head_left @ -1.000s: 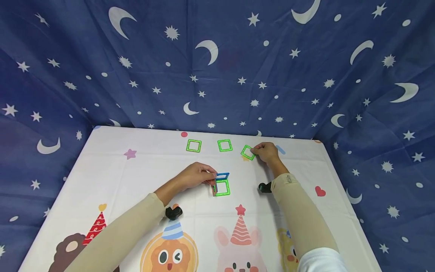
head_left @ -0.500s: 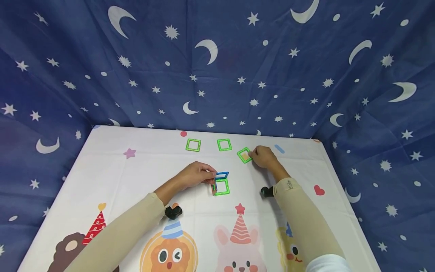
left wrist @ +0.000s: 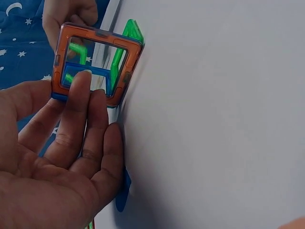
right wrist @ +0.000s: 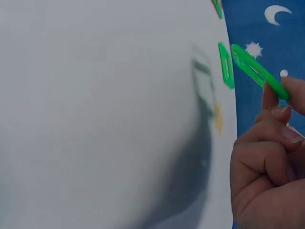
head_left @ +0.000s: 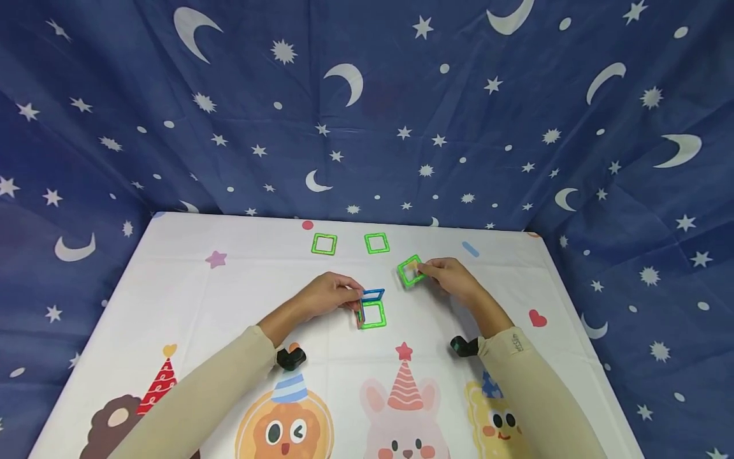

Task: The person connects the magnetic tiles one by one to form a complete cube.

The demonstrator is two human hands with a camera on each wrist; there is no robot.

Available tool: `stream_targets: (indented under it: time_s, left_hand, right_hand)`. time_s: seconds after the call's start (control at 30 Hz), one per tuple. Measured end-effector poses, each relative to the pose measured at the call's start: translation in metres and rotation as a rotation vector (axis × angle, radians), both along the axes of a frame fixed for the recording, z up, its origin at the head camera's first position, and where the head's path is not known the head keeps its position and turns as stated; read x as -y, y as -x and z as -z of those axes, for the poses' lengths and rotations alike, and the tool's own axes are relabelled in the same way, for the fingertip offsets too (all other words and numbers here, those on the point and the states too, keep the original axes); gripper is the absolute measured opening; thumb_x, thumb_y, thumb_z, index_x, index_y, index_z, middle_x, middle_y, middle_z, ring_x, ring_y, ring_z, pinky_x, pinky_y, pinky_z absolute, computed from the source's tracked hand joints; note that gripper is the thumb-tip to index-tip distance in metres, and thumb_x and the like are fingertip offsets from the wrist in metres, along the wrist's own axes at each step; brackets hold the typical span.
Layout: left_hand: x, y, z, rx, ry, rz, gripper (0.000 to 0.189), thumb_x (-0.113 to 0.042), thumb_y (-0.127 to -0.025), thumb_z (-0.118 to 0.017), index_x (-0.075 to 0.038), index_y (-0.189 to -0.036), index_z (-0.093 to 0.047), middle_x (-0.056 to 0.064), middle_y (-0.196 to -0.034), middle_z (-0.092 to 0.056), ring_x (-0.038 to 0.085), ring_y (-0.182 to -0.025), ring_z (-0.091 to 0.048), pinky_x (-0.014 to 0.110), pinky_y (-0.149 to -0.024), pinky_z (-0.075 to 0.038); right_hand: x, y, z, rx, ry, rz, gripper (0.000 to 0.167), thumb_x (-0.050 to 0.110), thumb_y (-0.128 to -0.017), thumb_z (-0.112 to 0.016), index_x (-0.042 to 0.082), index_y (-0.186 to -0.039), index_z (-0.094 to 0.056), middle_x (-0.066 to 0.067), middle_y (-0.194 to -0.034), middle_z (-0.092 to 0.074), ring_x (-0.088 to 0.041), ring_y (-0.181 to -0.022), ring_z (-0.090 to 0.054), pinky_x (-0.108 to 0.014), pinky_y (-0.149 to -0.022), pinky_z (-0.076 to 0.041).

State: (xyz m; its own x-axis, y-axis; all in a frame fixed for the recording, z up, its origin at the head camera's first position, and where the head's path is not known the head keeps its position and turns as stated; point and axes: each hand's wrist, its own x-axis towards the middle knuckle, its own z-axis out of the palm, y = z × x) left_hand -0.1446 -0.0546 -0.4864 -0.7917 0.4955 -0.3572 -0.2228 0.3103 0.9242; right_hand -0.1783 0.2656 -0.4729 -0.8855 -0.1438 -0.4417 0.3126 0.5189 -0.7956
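My right hand (head_left: 453, 275) pinches a green square magnetic tile (head_left: 401, 274) at one corner between thumb and finger. The right wrist view shows this tile (right wrist: 257, 69) tilted, with its shadow falling on the cloth. At mid-table, my left hand (head_left: 328, 296) holds an upright orange square tile (left wrist: 96, 33), fingertips against its face. A blue tile (head_left: 373, 294) stands at the back, meeting it at a corner. Both rise from the edges of a green tile (head_left: 373, 326) lying flat. The left fingers partly hide the orange tile in the head view.
Two more green square tiles, one at the back left (head_left: 324, 254) and one at the back middle (head_left: 377, 252), lie flat on the cartoon-print tablecloth (head_left: 258, 274). A blue curtain (head_left: 367, 185) with moons and stars rises behind the table's back edge.
My right hand has drawn the green tile toward me and slightly left, lifting and tilting it off the cloth. The left hand and the joined tiles stay in place.
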Motion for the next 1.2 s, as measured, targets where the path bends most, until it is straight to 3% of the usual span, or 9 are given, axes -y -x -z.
stream_targets:
  time_s: [0.17,0.37,0.6,0.9,1.2]
  left_hand:
    - [0.002,0.001,-0.002,-0.012,0.004,-0.017,0.022,-0.021,-0.099,-0.067,-0.008,-0.115,-0.075,0.010,-0.090,-0.078,0.025,-0.093,-0.075,0.034,-0.089,-0.059]
    - [0.003,0.001,-0.001,-0.008,0.004,-0.016,0.023,-0.021,-0.100,-0.066,-0.008,-0.117,-0.075,0.010,-0.092,-0.078,0.024,-0.094,-0.075,0.035,-0.090,-0.059]
    - [0.003,0.002,0.000,-0.014,-0.001,-0.013,0.024,-0.023,-0.099,-0.068,-0.010,-0.117,-0.075,0.011,-0.092,-0.078,0.024,-0.094,-0.075,0.034,-0.089,-0.059]
    - [0.003,-0.001,0.001,-0.008,-0.015,-0.006,0.025,-0.022,-0.099,-0.067,-0.007,-0.117,-0.075,0.014,-0.093,-0.078,0.027,-0.095,-0.075,0.035,-0.090,-0.059]
    - [0.000,-0.002,0.002,-0.034,0.015,-0.008,0.024,-0.026,-0.099,-0.069,-0.010,-0.115,-0.076,0.008,-0.089,-0.078,0.021,-0.091,-0.074,0.033,-0.088,-0.057]
  right_hand:
    - [0.005,-0.015,-0.002,0.121,0.189,0.001,0.033,0.036,-0.098,-0.068,0.003,-0.100,-0.070,0.005,-0.059,-0.034,-0.012,-0.050,-0.026,-0.025,-0.047,-0.024]
    - [0.015,-0.034,0.003,0.185,0.315,-0.026,0.027,0.027,-0.102,-0.064,0.002,-0.093,-0.066,0.004,-0.059,-0.035,-0.012,-0.050,-0.027,-0.024,-0.045,-0.024]
    - [0.027,-0.047,0.006,0.206,0.367,-0.010,0.033,0.031,-0.102,-0.064,-0.002,-0.101,-0.064,0.004,-0.060,-0.036,-0.012,-0.050,-0.030,-0.023,-0.045,-0.024]
    - [0.038,-0.059,0.010,0.240,0.427,0.000,0.029,0.029,-0.103,-0.062,0.001,-0.096,-0.064,0.004,-0.060,-0.038,-0.010,-0.050,-0.030,-0.022,-0.044,-0.024]
    - [0.044,-0.066,0.012,0.225,0.427,-0.010,0.029,0.029,-0.103,-0.061,0.001,-0.092,-0.061,0.003,-0.061,-0.037,-0.011,-0.050,-0.030,-0.022,-0.044,-0.024]
